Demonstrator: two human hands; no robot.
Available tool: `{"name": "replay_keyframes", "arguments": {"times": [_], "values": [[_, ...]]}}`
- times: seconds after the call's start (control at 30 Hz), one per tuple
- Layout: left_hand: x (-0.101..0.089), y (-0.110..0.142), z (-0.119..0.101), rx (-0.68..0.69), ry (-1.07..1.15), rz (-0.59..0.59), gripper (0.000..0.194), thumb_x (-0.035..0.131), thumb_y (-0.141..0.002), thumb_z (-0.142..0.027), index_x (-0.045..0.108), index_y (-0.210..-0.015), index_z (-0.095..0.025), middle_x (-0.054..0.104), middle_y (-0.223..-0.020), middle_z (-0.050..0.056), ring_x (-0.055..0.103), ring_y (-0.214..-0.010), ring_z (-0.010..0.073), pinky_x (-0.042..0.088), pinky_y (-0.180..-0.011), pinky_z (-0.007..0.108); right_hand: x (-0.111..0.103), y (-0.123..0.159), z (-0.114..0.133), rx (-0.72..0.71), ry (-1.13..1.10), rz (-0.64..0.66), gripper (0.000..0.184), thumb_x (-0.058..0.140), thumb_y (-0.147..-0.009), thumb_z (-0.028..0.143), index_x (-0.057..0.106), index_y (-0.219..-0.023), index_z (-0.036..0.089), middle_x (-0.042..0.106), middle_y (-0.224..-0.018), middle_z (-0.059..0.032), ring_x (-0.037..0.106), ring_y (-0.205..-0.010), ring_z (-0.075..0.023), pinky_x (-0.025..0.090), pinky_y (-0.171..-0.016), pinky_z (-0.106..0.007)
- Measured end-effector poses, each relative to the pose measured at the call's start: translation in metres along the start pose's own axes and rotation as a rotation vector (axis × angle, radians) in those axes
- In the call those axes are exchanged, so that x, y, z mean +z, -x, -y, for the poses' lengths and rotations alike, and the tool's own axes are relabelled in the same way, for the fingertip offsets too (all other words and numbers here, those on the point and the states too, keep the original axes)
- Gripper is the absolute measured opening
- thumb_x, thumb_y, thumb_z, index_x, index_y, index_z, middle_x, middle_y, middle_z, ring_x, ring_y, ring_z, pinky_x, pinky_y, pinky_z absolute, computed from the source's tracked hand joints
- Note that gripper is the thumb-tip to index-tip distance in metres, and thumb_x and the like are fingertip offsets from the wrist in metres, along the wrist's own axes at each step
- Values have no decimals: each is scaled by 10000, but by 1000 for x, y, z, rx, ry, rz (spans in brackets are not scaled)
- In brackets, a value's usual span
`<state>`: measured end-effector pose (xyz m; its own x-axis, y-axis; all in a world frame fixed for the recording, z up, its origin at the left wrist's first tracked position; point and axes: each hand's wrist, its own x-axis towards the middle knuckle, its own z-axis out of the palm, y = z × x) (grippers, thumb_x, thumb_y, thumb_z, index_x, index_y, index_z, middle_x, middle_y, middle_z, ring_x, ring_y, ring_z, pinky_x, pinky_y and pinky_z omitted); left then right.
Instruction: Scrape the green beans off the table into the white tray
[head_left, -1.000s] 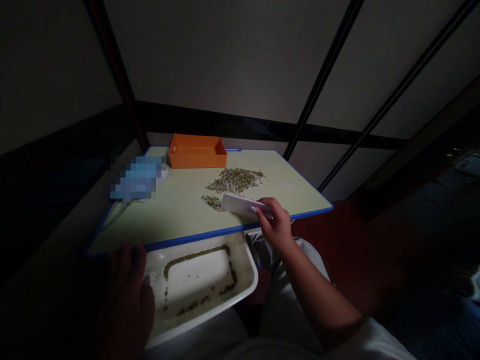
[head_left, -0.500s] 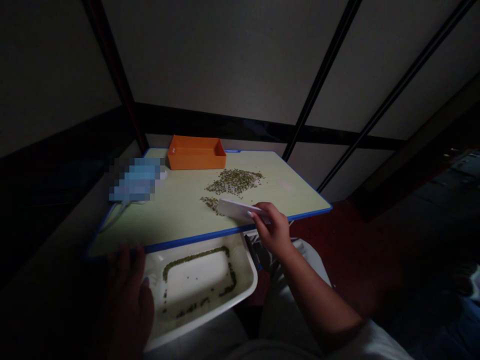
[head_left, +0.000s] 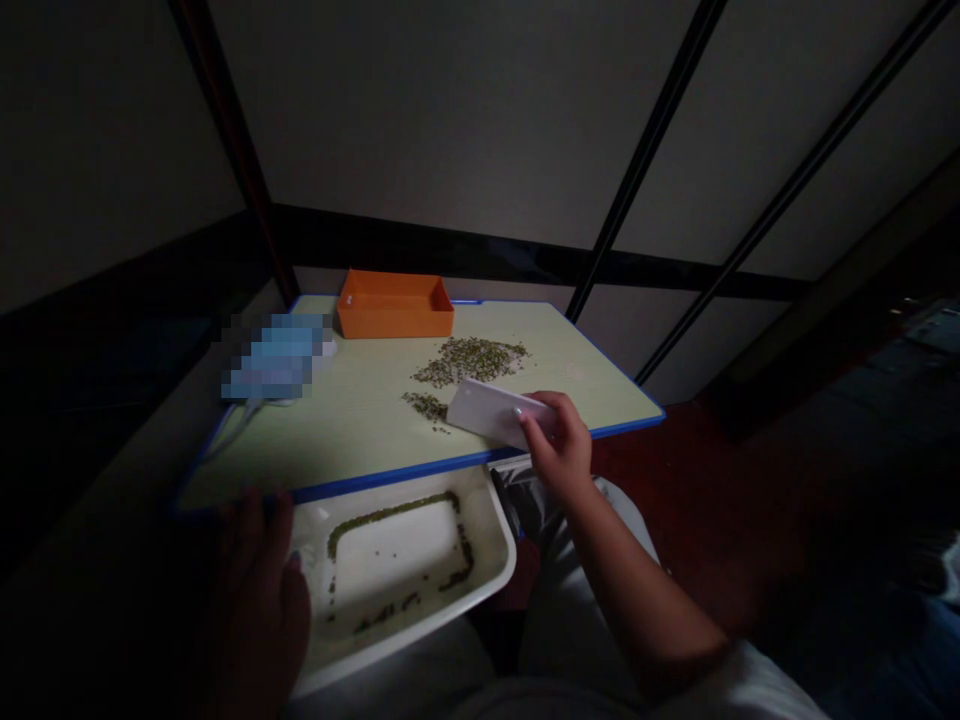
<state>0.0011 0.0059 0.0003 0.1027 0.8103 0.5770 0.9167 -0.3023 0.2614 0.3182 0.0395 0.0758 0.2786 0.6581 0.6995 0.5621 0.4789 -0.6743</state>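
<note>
My right hand (head_left: 561,445) grips a flat white scraper (head_left: 487,410) between thumb and fingers, tilted up on the table near its front edge. Beside the scraper's left end lies a small patch of green seed-like grains (head_left: 426,405). Behind it spreads a larger pile of the same grains (head_left: 472,360). A white plastic basin (head_left: 491,560) sits below the front edge, with grains along its inner bottom edges. My left hand (head_left: 262,600) lies in shadow over the basin's left side, fingers stretched forward and thumb apart; part of the rim is hidden beneath it.
The pale table (head_left: 360,420) has a blue edge. An orange box (head_left: 397,318) stands at its back left. Left of it, a light blue blurred item (head_left: 274,355) has a white strap or cord. Wall panels (head_left: 450,120) rise behind.
My right hand has moved a little right with the scraper, whose broad face now shows more. The small grain patch shows more of itself. My left hand has barely moved.
</note>
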Motion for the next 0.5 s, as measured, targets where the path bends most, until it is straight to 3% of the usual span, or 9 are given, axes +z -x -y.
{"name": "replay_keyframes", "arguments": {"times": [0.17, 0.37, 0.5], "values": [[2, 0, 2, -2, 9, -22, 672, 376, -859, -209, 103, -1471, -262, 177, -1592, 134, 136, -1470, 286, 294, -1159, 556, 5, -17, -19, 201, -172, -160, 288, 670, -760, 337, 631, -1014, 209, 667, -1040, -68, 612, -925, -205, 493, -813, -344], [2, -1, 0, -41, 23, -11, 662, 373, -861, -229, 116, -1470, -264, 162, -1595, 130, 125, -1467, 287, 289, -1167, 551, 12, -31, -33, 313, -346, -87, 303, 713, -704, 336, 675, -977, 209, 698, -1030, -59, 623, -923, -206, 489, -828, -351], [-2, -4, -4, -117, 71, 57, 593, 343, -868, -263, 246, -1446, -170, 216, -1573, 173, 122, -1467, 292, 240, -1188, 544, 9, -32, -36, 319, -346, 10, 306, 717, -698, 333, 697, -977, 208, 702, -1079, -61, 624, -980, -211, 475, -869, -351]]}}
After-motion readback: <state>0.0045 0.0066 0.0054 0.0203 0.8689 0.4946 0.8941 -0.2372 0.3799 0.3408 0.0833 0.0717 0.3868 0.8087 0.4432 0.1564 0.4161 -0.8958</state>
